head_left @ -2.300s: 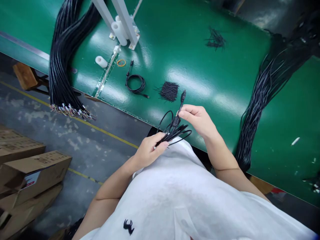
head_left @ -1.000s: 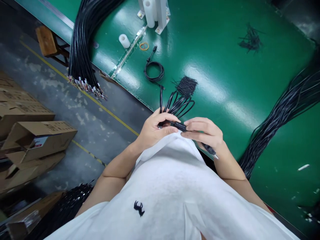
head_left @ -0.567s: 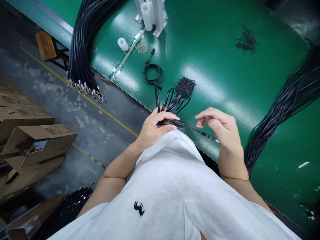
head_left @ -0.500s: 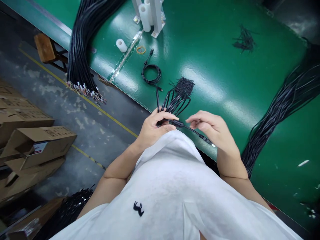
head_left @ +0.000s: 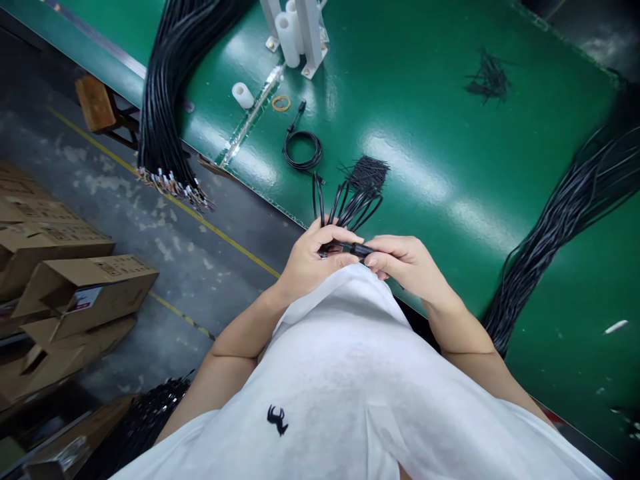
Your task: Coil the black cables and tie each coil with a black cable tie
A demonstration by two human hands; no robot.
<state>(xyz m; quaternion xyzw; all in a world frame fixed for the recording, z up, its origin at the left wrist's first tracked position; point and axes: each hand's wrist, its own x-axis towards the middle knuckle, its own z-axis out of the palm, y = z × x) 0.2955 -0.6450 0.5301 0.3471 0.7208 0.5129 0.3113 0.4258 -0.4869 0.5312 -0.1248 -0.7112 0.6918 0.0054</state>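
Note:
Loops of a black cable (head_left: pixel 356 208) fan out above my left hand (head_left: pixel 314 257), which is closed around them close to my white shirt. My right hand (head_left: pixel 400 261) pinches the same cable at a thick black cylindrical part (head_left: pixel 361 250) that bridges the two hands. The cable's plug end is hidden behind my right fingers. Just beyond the loops, a pile of short black ties (head_left: pixel 369 175) lies on the green table (head_left: pixel 425 133). A coiled black cable (head_left: pixel 303 151) with a plug rests to the left of that pile.
Large bundles of black cable lie at the left (head_left: pixel 167 100) and right (head_left: pixel 545 227). A white roller stand (head_left: pixel 300 33), a loose white tube (head_left: pixel 243 95) and yellow rubber bands (head_left: pixel 281 103) sit farther back. Cardboard boxes (head_left: pixel 90 290) and a wooden stool (head_left: pixel 95 103) are on the floor side.
My right hand has moved left and closed on the cable's thick part, where before it hovered beside the plug end. My left hand keeps its hold on the loops.

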